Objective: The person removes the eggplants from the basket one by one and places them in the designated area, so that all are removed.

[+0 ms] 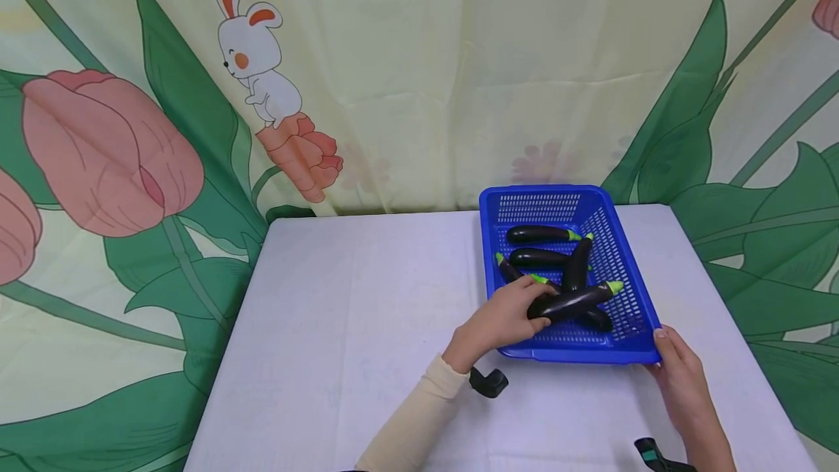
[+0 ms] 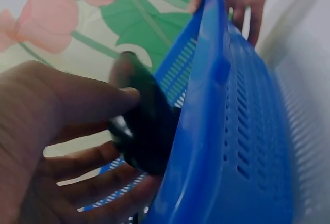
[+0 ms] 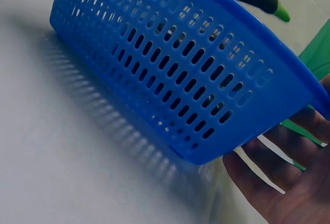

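Printed backdrop (image 1: 406, 79): hangs behind everything.
Table (image 1: 341, 312): white-covered, carrying the work.
Blue basket (image 1: 557, 352): at the right side of the table, slotted walls, the eggplants grouped within it; the pictures do not settle whether its near right corner is lifted.
Beige sleeve (image 1: 416, 417): covers the left forearm.
Right hand (image 1: 684, 370): grips the basket's near right corner, thumb over the rim and fingers beneath it.
Left hand (image 1: 501, 315): reaches over the near left part of the rim, thumb and fingers pinching one eggplant.
Held eggplant (image 1: 573, 302): in the left hand, above the near half of the basket, its free end toward the right wall; not let go.
Other eggplants (image 1: 540, 234): apparently five, lying inside at different angles, some crossing, partly hidden by the hand.
Progress: those others appear settled in the basket; the held one seems the unfinished piece, though whether it is being put in or taken out cannot be told.
Green stem end (image 1: 615, 287): on the held eggplant, pointing right.
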`<state>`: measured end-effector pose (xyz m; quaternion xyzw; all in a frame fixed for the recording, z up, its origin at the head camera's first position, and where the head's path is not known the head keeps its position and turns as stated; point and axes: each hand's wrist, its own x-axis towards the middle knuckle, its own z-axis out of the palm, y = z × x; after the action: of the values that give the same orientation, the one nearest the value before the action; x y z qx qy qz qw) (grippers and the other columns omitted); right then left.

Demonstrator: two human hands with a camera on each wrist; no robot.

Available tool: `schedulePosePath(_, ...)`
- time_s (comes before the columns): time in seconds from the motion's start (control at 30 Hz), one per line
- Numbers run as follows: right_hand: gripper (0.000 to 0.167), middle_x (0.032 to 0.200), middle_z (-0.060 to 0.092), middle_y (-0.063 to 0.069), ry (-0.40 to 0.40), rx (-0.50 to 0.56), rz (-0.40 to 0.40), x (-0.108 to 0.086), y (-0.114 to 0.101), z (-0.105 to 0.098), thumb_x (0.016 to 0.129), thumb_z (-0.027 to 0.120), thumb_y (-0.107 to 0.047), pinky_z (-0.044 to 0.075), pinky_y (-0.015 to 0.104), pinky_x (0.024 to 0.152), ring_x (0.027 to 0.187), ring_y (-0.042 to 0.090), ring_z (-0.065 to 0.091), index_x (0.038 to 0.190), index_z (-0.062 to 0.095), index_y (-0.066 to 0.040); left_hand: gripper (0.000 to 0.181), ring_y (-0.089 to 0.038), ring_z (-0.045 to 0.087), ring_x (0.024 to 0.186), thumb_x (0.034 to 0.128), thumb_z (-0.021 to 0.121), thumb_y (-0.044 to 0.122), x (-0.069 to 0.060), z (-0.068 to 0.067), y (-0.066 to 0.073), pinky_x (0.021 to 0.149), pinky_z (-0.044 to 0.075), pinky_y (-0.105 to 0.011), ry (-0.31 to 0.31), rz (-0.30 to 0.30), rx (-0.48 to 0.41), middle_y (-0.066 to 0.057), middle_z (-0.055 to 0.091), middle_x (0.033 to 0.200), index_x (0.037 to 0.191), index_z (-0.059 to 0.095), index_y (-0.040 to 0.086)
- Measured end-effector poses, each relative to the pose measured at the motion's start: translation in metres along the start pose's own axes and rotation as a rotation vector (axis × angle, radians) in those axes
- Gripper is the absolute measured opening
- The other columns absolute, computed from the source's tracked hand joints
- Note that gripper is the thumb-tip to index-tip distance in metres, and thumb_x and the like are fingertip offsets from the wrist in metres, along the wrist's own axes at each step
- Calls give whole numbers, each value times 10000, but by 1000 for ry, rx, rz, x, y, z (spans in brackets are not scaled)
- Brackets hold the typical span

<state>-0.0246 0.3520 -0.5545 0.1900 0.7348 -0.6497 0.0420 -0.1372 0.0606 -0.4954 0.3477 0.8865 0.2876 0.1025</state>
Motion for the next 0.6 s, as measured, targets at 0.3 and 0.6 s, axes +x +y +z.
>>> schedulePosePath(0.3, 575, 1424, 476, -129, 8, 4, -18, -1, 1, 0, 1118, 362, -477, 453, -5, 837, 1068, -172, 507, 1576, 358, -129, 430, -13, 581, 1038, 968, 757, 230, -8, -5, -3, 805, 531, -104, 161, -15, -413, 6, 628, 1192, 1370, 614, 180)
schedulePosePath(0.6, 533, 1364, 489, -186, 4, 43, -36, -2, 1, 1, 1120, 374, -459, 460, -8, 824, 1070, -166, 518, 1550, 391, -146, 455, -39, 575, 1062, 984, 725, 222, -11, -7, -9, 845, 562, -167, 338, -50, -604, -61, 610, 1252, 1413, 578, 177)
